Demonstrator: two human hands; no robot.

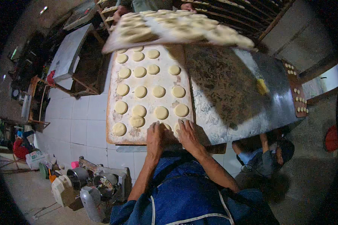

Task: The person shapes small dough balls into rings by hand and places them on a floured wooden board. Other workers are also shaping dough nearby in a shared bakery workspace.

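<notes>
Flat, pale dough rounds lie in rough rows on a floured board (148, 80). My left hand (154, 138) is at the board's near edge, its fingers curled against the side of a dough round (165, 128) and partly hiding it. Close to its right, my right hand (190, 135) cups another dough round (177, 129), which shows only in part beside the thumb. Just beyond my hands sit more rounds, one dough round (137, 121) overlapping its neighbour.
Across the table, a person holds a tilted board of dough pieces (176, 28), blurred. To the right, flour and a dark patch cover the tabletop (229, 123); a yellow scraper-like piece (262, 86) lies there. Another person (268, 155) is low at right. Machines with metal bowls (77, 177) stand lower left.
</notes>
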